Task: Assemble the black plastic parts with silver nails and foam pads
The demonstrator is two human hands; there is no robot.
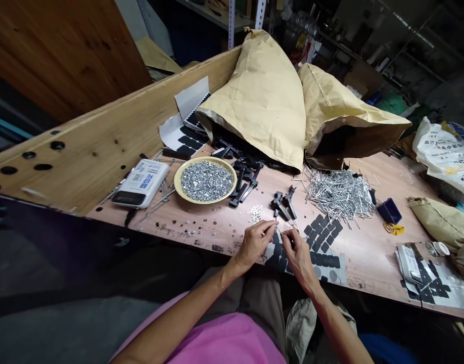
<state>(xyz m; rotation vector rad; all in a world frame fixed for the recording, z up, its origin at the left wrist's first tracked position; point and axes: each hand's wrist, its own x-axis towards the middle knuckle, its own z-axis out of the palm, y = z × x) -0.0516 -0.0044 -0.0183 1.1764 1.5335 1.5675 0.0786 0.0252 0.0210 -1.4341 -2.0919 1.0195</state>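
Observation:
Both my hands meet over the front of the table, fingertips pinched around a thin metal pin [279, 230]. My left hand [257, 241] grips it at one end, and my right hand [297, 253] closes on the other. Just beyond the fingers lie black plastic parts [280, 206] with metal pins in them. A small cluster of washers [255, 213] is spread beyond my left hand. Beneath the hands are sheets of black adhesive pads [325, 259]. Farther right rests a heap of metal pins [340, 194]. The finest detail at the fingertips is too small to make out.
A yellow bowl [176, 183] full of small metal pieces stands left, beside a white electronic device [143, 183]. Large paper sacks [266, 96] lie open at the back, black parts before one. A wooden board [84, 146] edges the left. A purple box [389, 211] sits right.

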